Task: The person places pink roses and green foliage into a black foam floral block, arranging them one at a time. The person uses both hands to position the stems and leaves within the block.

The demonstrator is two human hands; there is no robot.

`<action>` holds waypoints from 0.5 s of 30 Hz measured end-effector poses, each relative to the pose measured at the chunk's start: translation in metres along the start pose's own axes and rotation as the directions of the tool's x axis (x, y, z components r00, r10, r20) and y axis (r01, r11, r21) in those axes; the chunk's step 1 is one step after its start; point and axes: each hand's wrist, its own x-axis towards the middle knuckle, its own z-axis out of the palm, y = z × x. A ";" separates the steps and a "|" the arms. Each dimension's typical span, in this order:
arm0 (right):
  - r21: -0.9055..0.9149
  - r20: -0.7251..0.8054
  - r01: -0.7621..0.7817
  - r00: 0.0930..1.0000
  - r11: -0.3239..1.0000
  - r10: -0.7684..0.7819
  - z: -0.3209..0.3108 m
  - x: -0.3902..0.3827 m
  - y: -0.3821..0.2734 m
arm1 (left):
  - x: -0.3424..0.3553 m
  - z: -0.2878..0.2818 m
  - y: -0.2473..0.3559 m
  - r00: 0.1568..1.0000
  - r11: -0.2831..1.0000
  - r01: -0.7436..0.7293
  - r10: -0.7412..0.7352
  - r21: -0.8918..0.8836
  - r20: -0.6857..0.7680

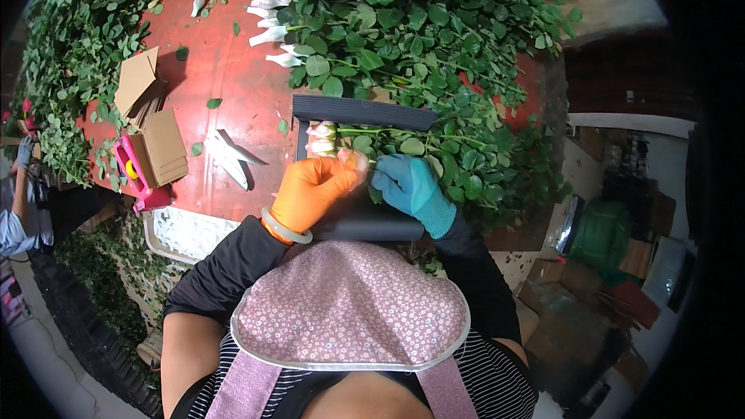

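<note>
My left hand [314,186], in an orange glove, is closed round a pale pink rose [353,161] just below its bloom. Beside it, my right hand [407,186] in a teal glove has its fingers pinched at the rose's stem. Both hands are over a black frame with a ribbed back bar [365,111]. Inside the frame, pink-and-white rose blooms [321,140] lie at the left, their green stems and leaves [473,174] reaching out to the right. The rose's lower stem is partly hidden by my right hand.
A red table [248,70] carries white-netted roses [272,35] with heaped foliage [403,15] at the back. At left are cardboard sheets [164,147], white-handled shears [229,159] and a pink tape dispenser [140,178]. A tray of white netting [190,234] stands near left; another person [27,202] works far left.
</note>
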 end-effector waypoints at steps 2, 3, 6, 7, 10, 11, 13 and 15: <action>-0.050 0.009 0.015 1.000 0.999 -0.015 -0.002 0.000 -0.004 | 0.006 0.003 -0.007 1.000 1.000 -0.028 0.028 -0.003 -0.012; -0.081 0.028 0.032 0.999 0.996 -0.030 -0.004 0.000 -0.006 | 0.009 0.001 -0.012 0.998 0.996 -0.054 0.056 0.073 -0.034; -0.135 0.091 0.055 0.995 0.989 -0.042 -0.004 -0.001 -0.006 | 0.014 -0.003 -0.019 0.992 0.974 -0.086 0.104 0.209 -0.077; -0.147 0.101 0.066 0.994 0.987 -0.051 -0.002 -0.002 -0.004 | 0.014 -0.001 -0.016 0.992 0.979 -0.075 0.093 0.191 -0.085; -0.186 0.116 0.089 0.991 0.978 -0.068 0.000 -0.003 0.001 | 0.014 0.007 -0.010 0.979 0.941 -0.136 0.175 0.310 -0.101; -0.200 0.119 0.095 0.990 0.975 -0.072 0.000 -0.003 0.002 | 0.014 0.008 -0.010 0.970 0.911 -0.171 0.223 0.376 -0.098; -0.202 0.131 0.091 0.989 0.975 -0.066 -0.003 -0.002 0.000 | 0.018 0.010 -0.016 0.956 0.876 -0.215 0.280 0.432 -0.092; -0.161 0.125 0.080 0.990 0.984 -0.060 -0.003 -0.002 0.000 | 0.018 0.012 -0.016 0.952 0.849 -0.225 0.295 0.478 -0.076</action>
